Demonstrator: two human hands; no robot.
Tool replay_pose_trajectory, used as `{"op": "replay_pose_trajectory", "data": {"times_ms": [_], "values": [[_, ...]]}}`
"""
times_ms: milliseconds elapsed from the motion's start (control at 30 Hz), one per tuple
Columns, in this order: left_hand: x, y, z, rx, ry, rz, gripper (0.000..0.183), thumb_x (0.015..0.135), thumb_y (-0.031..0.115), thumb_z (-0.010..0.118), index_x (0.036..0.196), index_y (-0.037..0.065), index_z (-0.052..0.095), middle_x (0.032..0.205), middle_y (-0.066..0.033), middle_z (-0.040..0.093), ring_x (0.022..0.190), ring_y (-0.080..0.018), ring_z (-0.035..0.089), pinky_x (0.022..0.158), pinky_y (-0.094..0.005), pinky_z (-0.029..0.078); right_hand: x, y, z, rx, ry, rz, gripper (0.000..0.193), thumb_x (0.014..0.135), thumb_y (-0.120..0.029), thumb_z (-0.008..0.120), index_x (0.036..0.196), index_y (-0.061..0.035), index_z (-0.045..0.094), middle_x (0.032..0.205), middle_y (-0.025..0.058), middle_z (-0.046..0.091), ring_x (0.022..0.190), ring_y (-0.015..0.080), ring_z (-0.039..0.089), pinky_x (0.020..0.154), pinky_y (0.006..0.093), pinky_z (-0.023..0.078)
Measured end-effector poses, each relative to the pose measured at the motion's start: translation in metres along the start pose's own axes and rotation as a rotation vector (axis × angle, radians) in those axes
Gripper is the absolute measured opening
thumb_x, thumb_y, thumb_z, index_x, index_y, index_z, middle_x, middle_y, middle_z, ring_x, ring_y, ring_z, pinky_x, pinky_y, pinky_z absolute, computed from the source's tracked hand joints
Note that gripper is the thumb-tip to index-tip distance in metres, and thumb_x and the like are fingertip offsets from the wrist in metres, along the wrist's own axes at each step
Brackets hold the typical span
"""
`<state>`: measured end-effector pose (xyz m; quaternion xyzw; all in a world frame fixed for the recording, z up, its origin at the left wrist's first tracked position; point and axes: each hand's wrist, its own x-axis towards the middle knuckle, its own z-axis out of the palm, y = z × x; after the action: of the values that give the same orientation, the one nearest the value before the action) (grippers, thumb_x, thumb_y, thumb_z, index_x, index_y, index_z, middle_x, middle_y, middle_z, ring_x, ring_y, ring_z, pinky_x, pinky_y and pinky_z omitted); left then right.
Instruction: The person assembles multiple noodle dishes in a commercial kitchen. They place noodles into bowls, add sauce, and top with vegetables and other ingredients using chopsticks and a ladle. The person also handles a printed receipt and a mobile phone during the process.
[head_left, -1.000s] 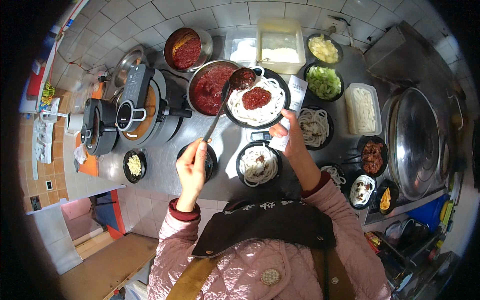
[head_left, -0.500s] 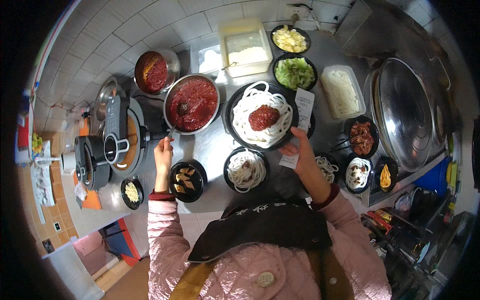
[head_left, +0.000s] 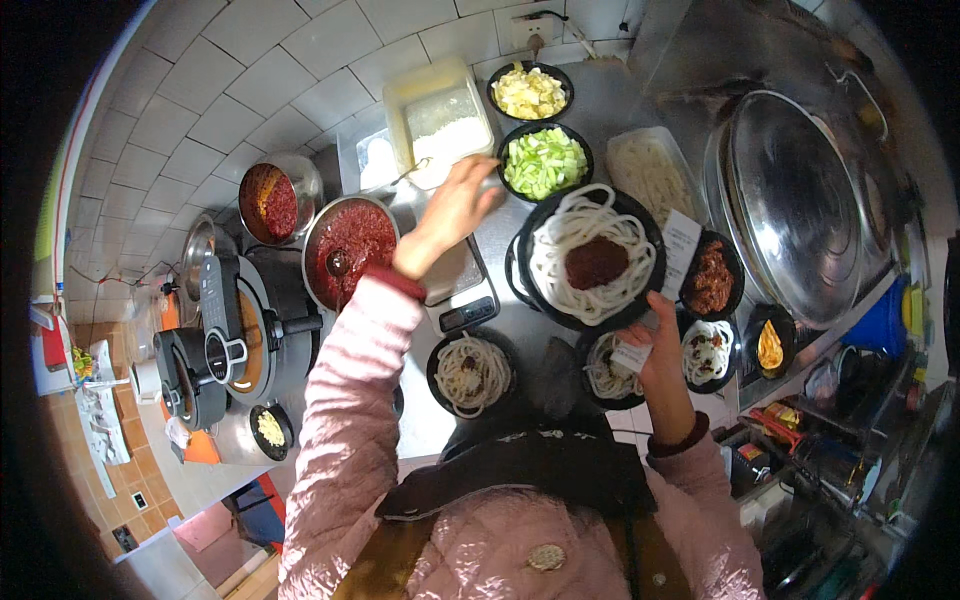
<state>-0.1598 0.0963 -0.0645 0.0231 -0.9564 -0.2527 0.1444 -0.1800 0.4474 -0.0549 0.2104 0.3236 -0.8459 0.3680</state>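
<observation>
My right hand (head_left: 660, 345) grips the rim of a black bowl (head_left: 520, 262) of thick white noodles (head_left: 553, 243) topped with dark red sauce (head_left: 597, 263). Printed paper slips (head_left: 680, 250) stick out beside that hand. My left hand (head_left: 458, 212) reaches forward, empty, its fingers stretched out near the bowl of chopped green vegetable (head_left: 545, 163) and the tub of white powder or grains (head_left: 430, 95), where a spoon handle (head_left: 395, 182) shows. Under my left wrist, a pot of red sauce (head_left: 350, 235) has a ladle bowl (head_left: 338, 262) resting in it.
A digital scale (head_left: 468, 314) lies beneath my left forearm's side. Noodle bowls (head_left: 471, 373) stand along the near edge. Pale chopped vegetable (head_left: 530, 93) sits at the back, a meat bowl (head_left: 712, 275) and large metal lid (head_left: 795, 210) to the right, cookers (head_left: 250, 330) to the left.
My left hand has let go of the ladle and moved up and right toward the green vegetable bowl. My right hand has carried the noodle bowl right and nearer, uncovering the scale.
</observation>
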Motion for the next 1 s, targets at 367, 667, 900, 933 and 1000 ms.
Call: {"op": "replay_pose_trajectory", "data": {"times_ms": [367, 667, 900, 933, 1000], "values": [[0.071, -0.055, 0.024, 0.021, 0.186, -0.038, 0.037, 0.087, 0.015, 0.065, 0.122, 0.005, 0.059, 0.123, -0.0169, 0.059, 0.116, -0.0349, 0.055, 0.098, -0.0407, 0.046, 0.029, -0.035, -0.007, 0.025, 0.007, -0.133, 0.029, 0.085, -0.022, 0.069, 0.107, -0.0101, 0.053, 0.077, -0.0002, 0.059, 0.042, 0.0052, 0.04, 0.044, 0.0228, 0.037], [0.002, -0.116, -0.061, 0.51, -0.401, -0.525, 0.046, 0.091, 0.039, 0.062, 0.123, 0.007, 0.059, 0.104, -0.0224, 0.067, 0.097, -0.039, 0.066, 0.083, -0.0478, 0.053, 0.062, -0.032, 0.028, 0.069, -0.122, -0.093, 0.027, 0.087, -0.021, 0.067, 0.109, -0.0115, 0.054, 0.079, -0.0004, 0.06, 0.041, 0.005, 0.041, 0.043, 0.0227, 0.038], [-0.006, -0.144, -0.039, 0.295, 0.218, -0.406, 0.021, 0.092, 0.02, 0.062, 0.095, 0.001, 0.072, 0.08, -0.0224, 0.066, 0.073, -0.0318, 0.068, 0.067, -0.0394, 0.053, 0.088, -0.009, 0.054, 0.118, -0.304, -0.059, 0.024, 0.088, -0.018, 0.066, 0.108, -0.0127, 0.053, 0.09, -0.0007, 0.063, 0.043, 0.0035, 0.04, 0.042, 0.0208, 0.036], [-0.002, -0.145, -0.035, 0.257, 0.227, -0.477, 0.022, 0.093, 0.021, 0.063, 0.097, 0.001, 0.072, 0.076, -0.0207, 0.066, 0.067, -0.0276, 0.068, 0.065, -0.0374, 0.053, 0.09, -0.008, 0.055, 0.113, -0.289, -0.06, 0.025, 0.088, -0.018, 0.066, 0.109, -0.0128, 0.053, 0.09, -0.0011, 0.063, 0.043, 0.0033, 0.04, 0.042, 0.0207, 0.036], [0.004, -0.145, -0.027, -0.016, 0.305, -0.577, 0.023, 0.093, 0.021, 0.064, 0.097, 0.0, 0.073, 0.064, -0.0105, 0.065, 0.054, -0.0114, 0.061, 0.055, -0.0287, 0.049, 0.093, -0.006, 0.058, 0.095, -0.28, -0.066, 0.025, 0.088, -0.019, 0.066, 0.109, -0.0131, 0.053, 0.09, -0.0015, 0.063, 0.042, 0.0032, 0.04, 0.042, 0.0207, 0.036]]}}
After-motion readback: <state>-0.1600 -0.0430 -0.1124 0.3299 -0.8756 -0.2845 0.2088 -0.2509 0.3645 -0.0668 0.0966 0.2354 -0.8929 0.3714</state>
